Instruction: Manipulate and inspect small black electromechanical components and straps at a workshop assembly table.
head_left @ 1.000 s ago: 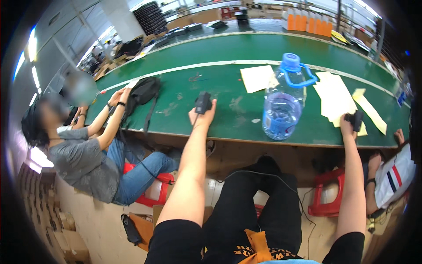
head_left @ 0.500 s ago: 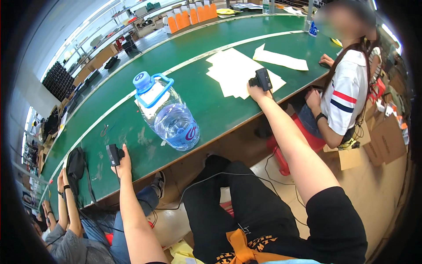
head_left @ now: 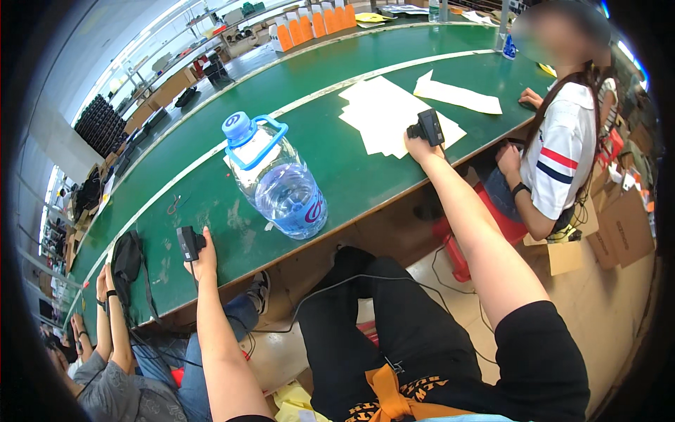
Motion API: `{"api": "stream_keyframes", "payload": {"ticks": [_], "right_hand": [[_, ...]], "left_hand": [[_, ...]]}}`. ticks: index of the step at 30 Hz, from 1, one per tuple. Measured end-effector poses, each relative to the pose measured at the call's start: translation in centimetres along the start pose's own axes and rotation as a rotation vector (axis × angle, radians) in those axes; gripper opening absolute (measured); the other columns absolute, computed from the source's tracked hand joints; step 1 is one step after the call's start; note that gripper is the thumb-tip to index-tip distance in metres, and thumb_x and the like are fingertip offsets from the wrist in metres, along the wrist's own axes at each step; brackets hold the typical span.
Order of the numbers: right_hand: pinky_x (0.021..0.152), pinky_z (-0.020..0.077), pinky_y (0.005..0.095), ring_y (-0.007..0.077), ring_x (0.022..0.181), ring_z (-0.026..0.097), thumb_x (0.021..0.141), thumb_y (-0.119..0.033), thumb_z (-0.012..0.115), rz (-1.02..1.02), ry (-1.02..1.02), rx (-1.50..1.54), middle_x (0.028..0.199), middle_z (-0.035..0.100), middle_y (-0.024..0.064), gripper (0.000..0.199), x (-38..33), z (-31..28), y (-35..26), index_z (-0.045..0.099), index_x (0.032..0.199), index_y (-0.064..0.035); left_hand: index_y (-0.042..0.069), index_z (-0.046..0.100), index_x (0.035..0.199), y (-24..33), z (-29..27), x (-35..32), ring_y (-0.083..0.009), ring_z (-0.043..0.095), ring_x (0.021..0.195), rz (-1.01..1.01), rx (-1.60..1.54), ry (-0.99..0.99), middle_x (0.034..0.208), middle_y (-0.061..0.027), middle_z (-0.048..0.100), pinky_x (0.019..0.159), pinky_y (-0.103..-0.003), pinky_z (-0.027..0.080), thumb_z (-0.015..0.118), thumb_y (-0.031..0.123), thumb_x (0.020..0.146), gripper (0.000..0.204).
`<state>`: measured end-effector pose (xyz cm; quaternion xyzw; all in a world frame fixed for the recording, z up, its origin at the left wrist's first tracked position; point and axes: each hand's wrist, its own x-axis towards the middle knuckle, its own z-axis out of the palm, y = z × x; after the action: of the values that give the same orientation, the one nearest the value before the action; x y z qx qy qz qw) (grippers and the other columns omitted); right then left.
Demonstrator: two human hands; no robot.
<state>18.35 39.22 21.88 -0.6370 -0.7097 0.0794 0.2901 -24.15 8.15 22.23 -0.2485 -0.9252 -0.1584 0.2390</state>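
Observation:
My left hand (head_left: 204,263) is raised by the table's near edge, closed around a small black camera-like device (head_left: 188,244). Its thumb points up beside the device; the other fingers are mostly hidden. Farther right, my right hand (head_left: 422,148) closes on a similar black device (head_left: 429,127), over the edge of a spread of pale yellow sheets (head_left: 380,116). Cables hang from both devices. Between my hands a big clear water bottle (head_left: 281,193) with a blue cap and carrying handle stands on the green table (head_left: 337,169), partly filled.
A black bag (head_left: 127,261) with a strap lies left on the table, near another person's raised hands (head_left: 105,285). At right a person in a white shirt (head_left: 562,151) sits on a red stool (head_left: 460,260). A cable (head_left: 337,276) crosses my legs. Orange-and-white boxes (head_left: 313,24) line the far side.
The whole view has shifted slightly, so things appear a little farther right. Both hands keep their hold, and the bottle and sheets stay in place.

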Motion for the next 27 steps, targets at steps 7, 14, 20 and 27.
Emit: {"api": "stream_keyframes", "payload": {"ticks": [7,14,20,27], "right_hand": [[0.073,0.0461,0.0352,0.0267,0.086,0.056,0.081,-0.033,0.045,-0.118,0.083,0.031,0.090,0.059,0.0118,0.028,1.0,1.0,1.7,0.058,0.087,-0.0086],[0.072,0.0461,0.0345,0.0256,0.084,0.057,0.080,-0.036,0.045,-0.012,0.049,0.089,0.090,0.059,0.0120,0.032,0.0,-0.1,-0.2,0.058,0.085,-0.0068],[0.076,0.0456,0.0359,0.0275,0.085,0.057,0.078,-0.038,0.047,-0.018,-0.006,-0.027,0.090,0.060,0.0126,0.033,-0.1,-1.0,-0.6,0.060,0.086,-0.0084],[0.083,0.0435,0.0366,0.0271,0.097,0.054,0.078,-0.045,0.045,0.089,-0.105,-0.037,0.106,0.057,0.0114,0.044,-0.7,-1.8,-1.3,0.057,0.102,-0.0106]], "left_hand": [[0.010,0.061,0.086,0.4,0.4,0.0,-0.0291,0.061,0.072,0.007,-0.023,-0.024,0.078,-0.0095,0.063,0.065,-0.039,0.048,0.042,0.061,0.077,0.054],[0.012,0.056,0.106,1.1,-1.6,0.1,-0.0305,0.056,0.094,-0.077,-0.004,-0.237,0.103,-0.0113,0.059,0.081,-0.041,0.043,0.038,0.063,0.077,0.061],[0.012,0.056,0.107,0.8,-1.3,0.1,-0.0310,0.056,0.095,-0.091,-0.014,-0.252,0.103,-0.0114,0.059,0.083,-0.041,0.041,0.037,0.063,0.078,0.062],[0.012,0.057,0.104,0.9,-1.3,0.2,-0.0302,0.056,0.094,-0.089,-0.036,-0.249,0.101,-0.0114,0.060,0.083,-0.040,0.042,0.038,0.065,0.076,0.063]]}}
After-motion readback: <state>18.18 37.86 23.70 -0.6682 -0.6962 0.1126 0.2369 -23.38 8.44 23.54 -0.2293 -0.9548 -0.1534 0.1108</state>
